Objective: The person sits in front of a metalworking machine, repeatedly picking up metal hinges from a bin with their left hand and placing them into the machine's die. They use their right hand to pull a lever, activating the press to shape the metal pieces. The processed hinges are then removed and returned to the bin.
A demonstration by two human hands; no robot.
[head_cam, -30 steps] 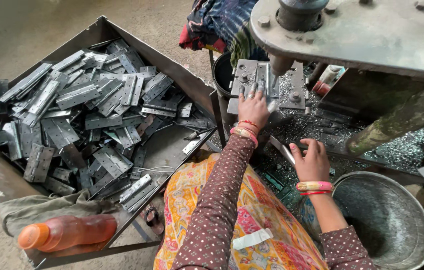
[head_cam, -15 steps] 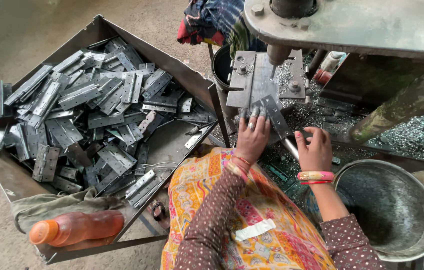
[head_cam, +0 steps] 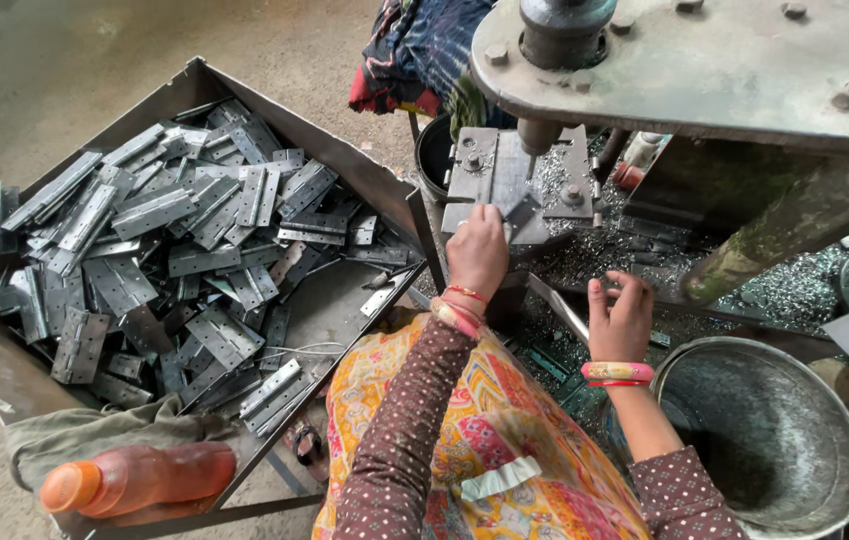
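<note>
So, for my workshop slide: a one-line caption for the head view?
Left hand sets a metal piece on a press die plate, beside a tray of hinges.

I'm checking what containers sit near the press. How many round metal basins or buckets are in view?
2. One large grey metal basin sits at the lower right beside the right hand. One dark bucket stands behind the press plate, partly hidden; others may be hidden.

I see a small flat grey metal plate (head_cam: pixel 521 210) lying tilted on the die block (head_cam: pixel 489 180) of the press, just below the round punch (head_cam: pixel 536 135). My left hand (head_cam: pixel 479 250) pinches its near edge, and bright metal shavings lie scattered right of that block.
</note>
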